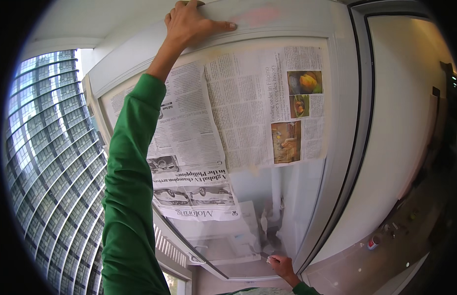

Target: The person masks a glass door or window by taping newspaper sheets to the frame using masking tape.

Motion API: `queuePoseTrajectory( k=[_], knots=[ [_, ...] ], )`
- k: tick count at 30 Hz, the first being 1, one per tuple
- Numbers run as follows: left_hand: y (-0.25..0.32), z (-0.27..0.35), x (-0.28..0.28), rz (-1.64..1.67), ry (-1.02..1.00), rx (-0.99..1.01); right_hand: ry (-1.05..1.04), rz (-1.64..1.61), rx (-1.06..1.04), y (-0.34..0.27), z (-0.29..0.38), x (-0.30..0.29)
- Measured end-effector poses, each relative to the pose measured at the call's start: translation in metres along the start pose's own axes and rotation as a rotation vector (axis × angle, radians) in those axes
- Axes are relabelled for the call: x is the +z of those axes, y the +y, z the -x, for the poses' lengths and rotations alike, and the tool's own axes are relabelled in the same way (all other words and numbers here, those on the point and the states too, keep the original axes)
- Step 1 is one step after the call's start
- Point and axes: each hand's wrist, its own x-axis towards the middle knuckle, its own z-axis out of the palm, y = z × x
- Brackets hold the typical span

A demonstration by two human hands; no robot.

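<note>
My left hand (193,24) reaches up to the white door frame (287,25), its thumb stretched out along the top rail. Under its fingers, at the picture's upper rim, shows the edge of a small dark pad (195,3); most of it is hidden. A faint pink patch (258,14) marks the rail to the right of the thumb. Newspaper sheets (243,110) cover the upper part of the glass pane (298,191), with yellowish masking tape (213,53) along their top edge. Low down, my right hand (282,266) is curled around a small whitish thing (268,260), too small to identify.
A high-rise with curved balcony lines (55,166) stands outside at left. White slatted louvres (169,247) are low beside the door. At right, a pale wall (394,110) meets a brownish floor (346,273), where a tin can (373,242) and several small items lie.
</note>
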Motion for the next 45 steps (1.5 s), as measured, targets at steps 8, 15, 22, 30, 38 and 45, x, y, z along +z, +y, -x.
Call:
queuePoseTrajectory(
  k=[8, 15, 22, 30, 38, 45],
  knots=[
    [-0.005, -0.007, 0.021, 0.192, 0.109, -0.061, 0.088, 0.006, 0.114, 0.058, 0.029, -0.02],
    [0.008, -0.006, 0.024, 0.122, 0.118, -0.087, 0.031, -0.054, 0.161, 0.038, 0.019, -0.022],
    [-0.013, -0.001, 0.011, 0.181, 0.043, 0.021, -0.014, -0.059, 0.174, 0.029, 0.03, -0.023],
    [-0.058, 0.142, -0.041, 0.292, 0.375, -0.082, -0.02, -0.002, 0.149, 0.044, 0.038, -0.037],
    [-0.215, 0.225, -0.101, 0.568, 0.661, -0.822, -0.209, 0.08, 0.167, 0.015, 0.031, -0.047],
    [-0.302, 0.163, -0.123, 0.626, 0.313, -1.196, -0.154, 0.002, 0.029, 0.018, 0.008, -0.012]
  ],
)
